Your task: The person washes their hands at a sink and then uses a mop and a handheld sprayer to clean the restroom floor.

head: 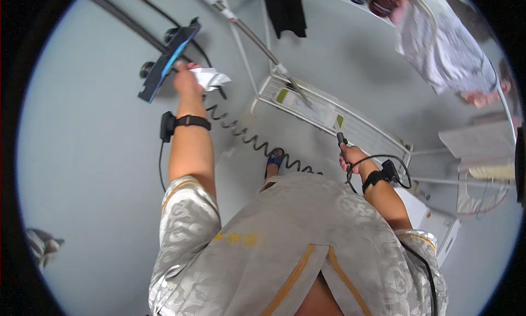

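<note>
My left hand (188, 81) reaches up to the wall and holds a crumpled white sheet (209, 78), paper or thin cloth. Its fingers are at the edge of a dark wall fixture (168, 63), apparently a shower mixer, with a blue stripe and two round black knobs; contact is unclear. In my right hand (352, 158) is a slim black spray handle (341, 138). Pale streaks, like water, leave its tip towards a flat mop head (306, 106) with green ends. A coiled black hose (254, 141) runs across in front of me.
The mop's metal pole (259, 41) slants up from a low white wire rack (370, 137). Black cloth (285, 12) and white cloth (444, 45) hang overhead. Bottles (384, 1) stand top right. A white box (431, 221) is behind my right arm; my sandalled foot (273, 164) is below.
</note>
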`<move>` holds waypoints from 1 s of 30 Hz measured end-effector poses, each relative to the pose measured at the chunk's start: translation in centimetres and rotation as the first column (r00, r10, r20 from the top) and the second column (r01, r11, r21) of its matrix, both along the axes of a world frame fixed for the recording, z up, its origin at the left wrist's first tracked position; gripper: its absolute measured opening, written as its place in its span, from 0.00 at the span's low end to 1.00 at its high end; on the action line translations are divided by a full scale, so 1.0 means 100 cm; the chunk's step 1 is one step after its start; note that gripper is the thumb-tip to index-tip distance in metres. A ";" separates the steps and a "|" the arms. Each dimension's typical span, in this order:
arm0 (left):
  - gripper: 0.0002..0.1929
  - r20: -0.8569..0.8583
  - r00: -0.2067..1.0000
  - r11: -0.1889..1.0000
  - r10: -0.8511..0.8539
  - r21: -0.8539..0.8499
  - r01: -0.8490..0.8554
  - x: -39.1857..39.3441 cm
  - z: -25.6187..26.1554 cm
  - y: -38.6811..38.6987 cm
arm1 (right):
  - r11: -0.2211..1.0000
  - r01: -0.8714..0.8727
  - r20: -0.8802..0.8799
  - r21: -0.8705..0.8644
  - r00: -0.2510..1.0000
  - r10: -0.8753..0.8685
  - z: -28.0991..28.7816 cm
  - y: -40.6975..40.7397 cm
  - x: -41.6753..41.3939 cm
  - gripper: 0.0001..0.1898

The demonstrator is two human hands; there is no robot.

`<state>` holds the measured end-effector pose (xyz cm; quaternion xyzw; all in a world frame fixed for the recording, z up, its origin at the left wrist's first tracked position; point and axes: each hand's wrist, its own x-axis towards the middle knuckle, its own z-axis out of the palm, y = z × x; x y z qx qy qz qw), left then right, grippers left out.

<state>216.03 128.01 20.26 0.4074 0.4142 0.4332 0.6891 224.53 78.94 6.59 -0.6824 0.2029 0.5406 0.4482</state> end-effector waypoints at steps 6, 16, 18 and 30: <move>0.31 0.032 0.948 0.948 -0.317 -0.025 0.318 -0.023 0.007 -0.026 | 0.889 0.443 -0.349 0.118 0.856 -0.381 -0.063 -0.068 -0.021 0.16; 0.16 -0.091 0.882 0.884 -0.462 -0.127 0.450 -0.136 0.005 -0.123 | 0.916 0.382 -0.297 0.121 0.895 -0.334 -0.078 -0.086 -0.095 0.22; 0.14 -0.109 0.868 0.873 -0.484 -0.124 0.472 -0.156 0.000 -0.105 | 0.939 0.329 -0.290 0.098 0.912 -0.289 -0.055 -0.067 -0.100 0.22; 0.13 -0.845 0.058 0.497 -0.531 -0.255 0.830 -0.365 -0.144 -0.026 | 0.936 -0.304 -0.004 -0.175 0.951 0.308 0.010 0.064 -0.176 0.21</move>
